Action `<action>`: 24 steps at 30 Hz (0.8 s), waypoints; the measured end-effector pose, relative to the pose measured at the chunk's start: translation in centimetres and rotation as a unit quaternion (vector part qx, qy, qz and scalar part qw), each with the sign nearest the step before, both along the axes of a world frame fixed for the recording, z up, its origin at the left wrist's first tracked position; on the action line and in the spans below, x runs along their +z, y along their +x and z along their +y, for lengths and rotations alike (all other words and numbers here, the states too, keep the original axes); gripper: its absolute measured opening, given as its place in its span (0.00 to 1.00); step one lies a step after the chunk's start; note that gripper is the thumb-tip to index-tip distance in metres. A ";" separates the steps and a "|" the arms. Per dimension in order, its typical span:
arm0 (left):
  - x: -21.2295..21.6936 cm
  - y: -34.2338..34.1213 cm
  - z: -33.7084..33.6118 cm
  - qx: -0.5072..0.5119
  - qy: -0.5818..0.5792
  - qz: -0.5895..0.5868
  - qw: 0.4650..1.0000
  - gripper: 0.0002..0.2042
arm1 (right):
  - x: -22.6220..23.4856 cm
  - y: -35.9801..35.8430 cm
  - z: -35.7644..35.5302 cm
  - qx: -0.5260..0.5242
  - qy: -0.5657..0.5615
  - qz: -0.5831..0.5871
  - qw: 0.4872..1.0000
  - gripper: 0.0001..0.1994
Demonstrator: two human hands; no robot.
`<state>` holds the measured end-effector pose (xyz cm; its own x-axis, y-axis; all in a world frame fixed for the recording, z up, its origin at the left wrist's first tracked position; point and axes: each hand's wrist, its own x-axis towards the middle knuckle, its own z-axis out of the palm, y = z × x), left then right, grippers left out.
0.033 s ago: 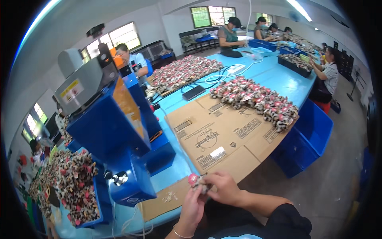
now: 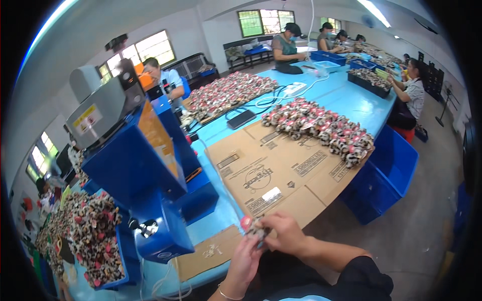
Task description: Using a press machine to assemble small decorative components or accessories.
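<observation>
A small plush toy (image 2: 258, 231) in mottled cream, black and brown, with a round pink-red tag (image 2: 246, 222), is held between both my hands just off the table's near edge. My left hand (image 2: 244, 261) pinches it from below. My right hand (image 2: 285, 233) grips its right side, thumb and fingers closed together. The fingers partly hide the toy's body. Beyond my hands lies a flat cardboard sheet (image 2: 281, 173), with a block of similar plush toys (image 2: 319, 125) packed in rows along its far side.
A blue machine (image 2: 133, 155) stands at left, beside a blue bin (image 2: 128, 251) heaped with plush toys. A smaller cardboard piece (image 2: 201, 261) bears pale scraps. Farther back lie a phone (image 2: 242, 119), cables and more toys. Blue crates (image 2: 379, 175) stand at right; several people sit around the table.
The plush toy has turned slightly in my fingers and more of its body shows. The surroundings have shifted slightly left in view.
</observation>
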<state>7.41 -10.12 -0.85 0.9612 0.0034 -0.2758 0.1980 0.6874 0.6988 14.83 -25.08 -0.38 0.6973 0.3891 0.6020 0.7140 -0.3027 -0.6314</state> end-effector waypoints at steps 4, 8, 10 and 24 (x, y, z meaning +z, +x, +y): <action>1.9 0.2 -1.9 -0.128 0.039 0.019 0.991 0.26 | -1.9 10.1 -7.7 -0.198 -0.094 -0.090 0.972 0.14; 1.5 0.1 -1.1 -0.211 0.068 0.005 0.975 0.25 | -2.1 22.2 -16.0 -0.350 -0.113 -0.166 0.915 0.17; 0.5 -0.4 -0.5 -0.207 0.085 0.006 0.975 0.23 | -1.6 25.4 -16.8 -0.387 -0.151 -0.142 0.899 0.20; -1.3 -7.5 9.2 -0.006 0.147 0.111 0.983 0.21 | -5.6 32.4 -15.1 -0.416 -0.224 -0.138 0.871 0.19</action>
<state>-0.09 -0.97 -2.11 0.8778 0.1031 -0.4678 0.3754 0.4587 0.8054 47.24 -40.23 -6.01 0.7024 0.0574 0.7094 0.2362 -0.9591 -0.1563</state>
